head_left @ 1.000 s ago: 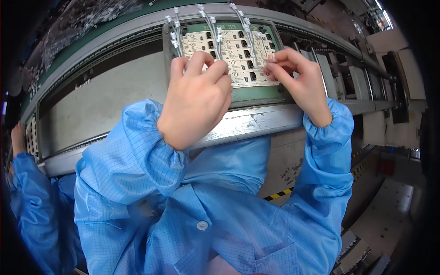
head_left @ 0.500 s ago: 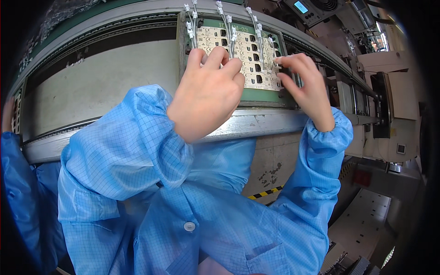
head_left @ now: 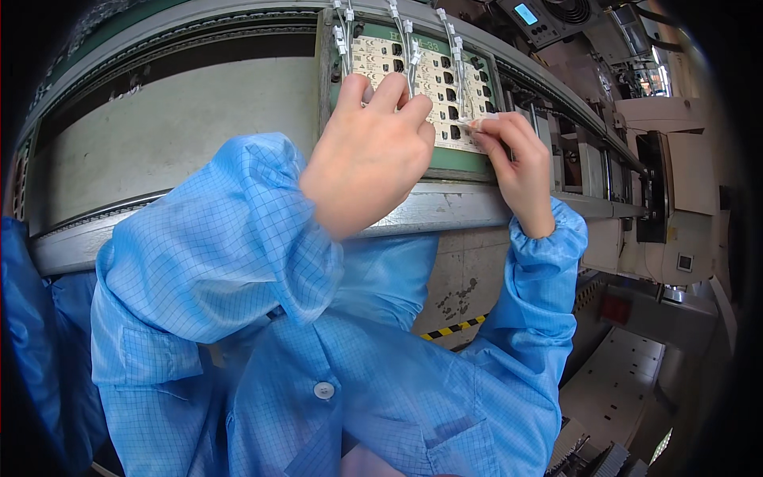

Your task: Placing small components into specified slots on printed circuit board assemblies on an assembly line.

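A panel of cream-white circuit boards [head_left: 445, 144] with rows of black components lies in a green fixture [head_left: 457, 163]. Thin wires with white connectors [head_left: 456, 49] run over its far edge and down across the boards. My left hand [head_left: 373, 151] is closed over the panel's left part, fingers curled down; its fingertips and whatever they hold are hidden behind the hand. At the panel's right side, my right hand [head_left: 520, 155] pinches what looks like a thin white wire end between thumb and forefinger, low over the boards.
A metal rail [head_left: 445, 208] runs along the near side, in front of my body. Left of the fixture lies a flat grey surface [head_left: 191, 135] between rails. Another person's blue sleeve [head_left: 28, 318] shows at the far left. A device with a lit display [head_left: 526, 13] stands at back right.
My right hand has moved slightly left and nearer, and its spread thumb and forefinger have closed together. The left hand stays curled over the panel. The whole view has shifted slightly.
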A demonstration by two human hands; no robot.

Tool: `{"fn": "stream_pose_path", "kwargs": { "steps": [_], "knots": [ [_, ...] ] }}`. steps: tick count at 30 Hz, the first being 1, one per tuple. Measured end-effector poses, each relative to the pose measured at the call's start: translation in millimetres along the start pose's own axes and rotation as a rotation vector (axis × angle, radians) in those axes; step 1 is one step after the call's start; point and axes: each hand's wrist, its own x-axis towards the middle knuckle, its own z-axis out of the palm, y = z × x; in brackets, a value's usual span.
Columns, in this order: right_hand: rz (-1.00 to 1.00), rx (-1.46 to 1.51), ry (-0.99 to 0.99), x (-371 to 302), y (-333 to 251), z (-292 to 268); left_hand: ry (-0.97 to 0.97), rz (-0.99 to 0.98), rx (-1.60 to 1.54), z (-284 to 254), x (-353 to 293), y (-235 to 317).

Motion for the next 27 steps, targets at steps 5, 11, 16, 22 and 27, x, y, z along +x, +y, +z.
{"fn": "stream_pose_path", "kwargs": {
  "steps": [5,11,16,22,27],
  "knots": [
    [-0.095,-0.132,-0.027,-0.3,0.2,7.3,0.000,-0.003,0.002,3.1,0.0,-0.8],
    [-0.038,-0.116,-0.010,1.3,-0.9,6.8,-0.005,-0.008,0.015,-0.7,-1.0,0.2],
    [0.109,0.022,-0.034,-0.5,1.2,4.9,-0.013,-0.003,0.004,2.5,-0.4,0.6],
    [0.008,-0.073,-0.191,5.5,-0.8,-10.6,-0.005,-0.011,0.007,0.5,-1.8,0.9],
    [0.005,-0.065,-0.197,9.3,-0.7,-9.5,-0.005,-0.013,0.018,1.4,-2.7,1.8]
  ]
}}
